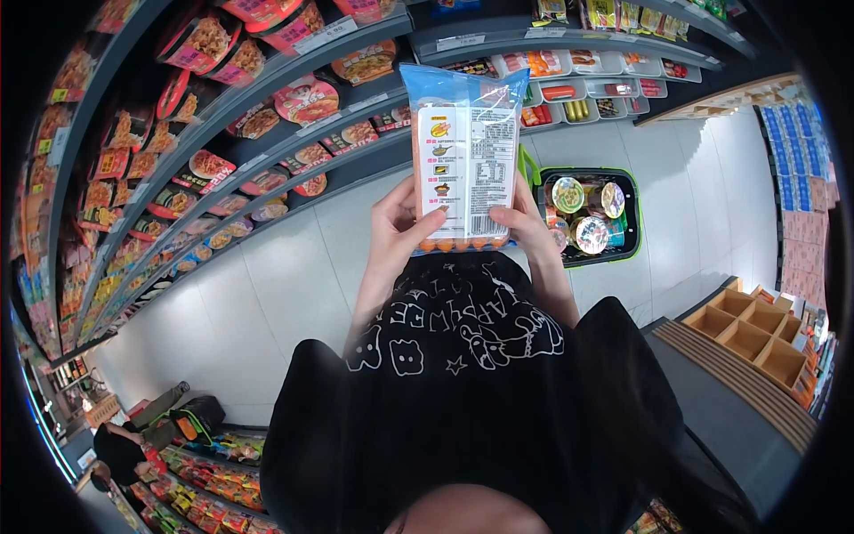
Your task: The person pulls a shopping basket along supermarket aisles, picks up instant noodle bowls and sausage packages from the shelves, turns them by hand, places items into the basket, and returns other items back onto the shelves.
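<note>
Between my two hands is a clear and blue plastic package of sausages, held upright with its printed back toward me. Cooking pictures, small text and a barcode show on its white label, and orange-red sausage ends line the bottom. My left hand grips the lower left side, thumb on the front. On the lower right side, my right hand holds it the same way, thumb near the barcode. The fingers behind the package are hidden. Just right of my right hand, a black and green shopping basket stands on the floor with several round instant-noodle cups inside.
Shelves of boxed and bowl meals curve along the left. White trays of packaged sausages sit on the shelf ahead. A wooden compartment display stands at right. Another person is at the lower left beside a dark basket.
</note>
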The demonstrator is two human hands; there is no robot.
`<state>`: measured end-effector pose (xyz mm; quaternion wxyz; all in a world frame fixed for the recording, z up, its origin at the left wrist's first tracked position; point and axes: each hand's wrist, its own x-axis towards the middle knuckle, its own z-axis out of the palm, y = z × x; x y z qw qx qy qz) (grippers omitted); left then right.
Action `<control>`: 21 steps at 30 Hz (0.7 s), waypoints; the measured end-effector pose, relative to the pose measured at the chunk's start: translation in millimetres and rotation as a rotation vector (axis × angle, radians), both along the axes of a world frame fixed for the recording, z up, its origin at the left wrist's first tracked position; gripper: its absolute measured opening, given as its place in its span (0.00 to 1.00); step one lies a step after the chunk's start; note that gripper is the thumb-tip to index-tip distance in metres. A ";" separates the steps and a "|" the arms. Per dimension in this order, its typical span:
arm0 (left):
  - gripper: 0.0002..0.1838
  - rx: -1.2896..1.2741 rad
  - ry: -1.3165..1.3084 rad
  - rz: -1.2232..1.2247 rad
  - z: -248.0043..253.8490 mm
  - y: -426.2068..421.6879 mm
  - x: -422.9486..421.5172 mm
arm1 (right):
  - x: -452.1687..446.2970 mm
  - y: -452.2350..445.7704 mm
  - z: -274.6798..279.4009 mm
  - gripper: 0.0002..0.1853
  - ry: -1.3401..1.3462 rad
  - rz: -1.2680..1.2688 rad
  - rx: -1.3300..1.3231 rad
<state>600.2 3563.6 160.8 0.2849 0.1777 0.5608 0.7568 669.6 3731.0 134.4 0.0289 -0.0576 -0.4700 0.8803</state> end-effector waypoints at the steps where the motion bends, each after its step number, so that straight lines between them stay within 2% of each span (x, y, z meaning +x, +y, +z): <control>1: 0.26 0.017 -0.011 0.006 -0.7 0.2 0.4 | 0.1 0.2 0.9 0.40 0.009 0.002 0.004; 5: 0.27 0.038 -0.014 -0.006 3.2 -1.0 0.4 | 1.9 0.7 -0.4 0.44 0.027 0.015 0.008; 21: 0.27 0.016 0.017 -0.050 0.9 -3.2 -0.1 | 4.8 4.4 5.1 0.44 0.050 0.046 0.044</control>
